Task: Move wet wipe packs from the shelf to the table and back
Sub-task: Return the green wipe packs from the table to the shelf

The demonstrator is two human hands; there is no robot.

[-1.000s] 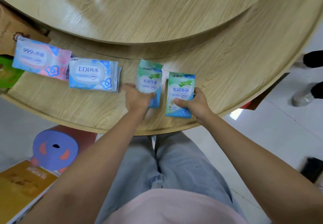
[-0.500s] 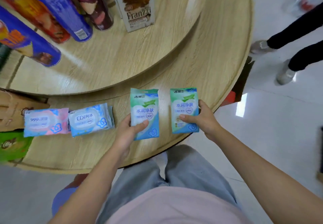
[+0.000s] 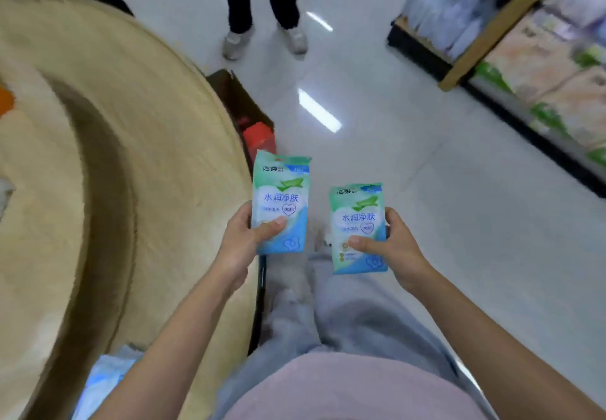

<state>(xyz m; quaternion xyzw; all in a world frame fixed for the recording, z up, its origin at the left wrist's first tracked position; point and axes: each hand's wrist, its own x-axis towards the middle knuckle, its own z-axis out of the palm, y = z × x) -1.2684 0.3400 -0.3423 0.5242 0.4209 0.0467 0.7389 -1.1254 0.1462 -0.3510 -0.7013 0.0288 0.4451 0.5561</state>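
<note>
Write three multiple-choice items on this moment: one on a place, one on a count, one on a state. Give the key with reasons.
1. On which side of the person is the round light-wood table?
A. their left
B. their right
C. behind them

2. How many green-and-blue wet wipe packs are being held?
A. one
B. two
C. four

3. What state is the pack on the left in?
A. lying flat on the table
B. gripped in the left hand
C. stacked on a shelf

Key:
1. A. The table fills the left side of the view.
2. B. The left hand and the right hand each hold one pack.
3. B. The left thumb lies across the pack's front, with the fingers behind it.
</note>
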